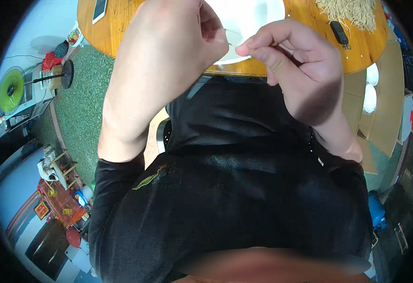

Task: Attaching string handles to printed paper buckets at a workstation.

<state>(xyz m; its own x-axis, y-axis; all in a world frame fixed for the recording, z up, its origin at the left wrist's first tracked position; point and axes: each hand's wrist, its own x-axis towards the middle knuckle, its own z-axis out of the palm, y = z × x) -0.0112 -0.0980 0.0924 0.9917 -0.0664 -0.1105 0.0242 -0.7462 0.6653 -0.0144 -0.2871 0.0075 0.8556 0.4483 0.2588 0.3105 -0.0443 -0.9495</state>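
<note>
Over the near edge of a round wooden table (310, 12), my two hands meet close together. My right hand (305, 61) is closed, thumb and forefinger pinching the end of something thin and pale, like a strand. Its other fingers curl in. My left hand (183, 37) is closed too, its back toward me; most of its fingers are hidden, and the strand runs to its fingertips. A white bowl or plate (263, 14) lies beneath and beyond both hands. To the right of it is a heap of beige, noodle-like strands (350, 12).
A white phone (100, 10) lies at the table's left, a black car key (339, 33) at the right. Flattened cardboard (385, 108) and white round items (370, 96) are on the right. A green fan (11, 90) stands left. A green leaf (146, 181) clings to my black shirt.
</note>
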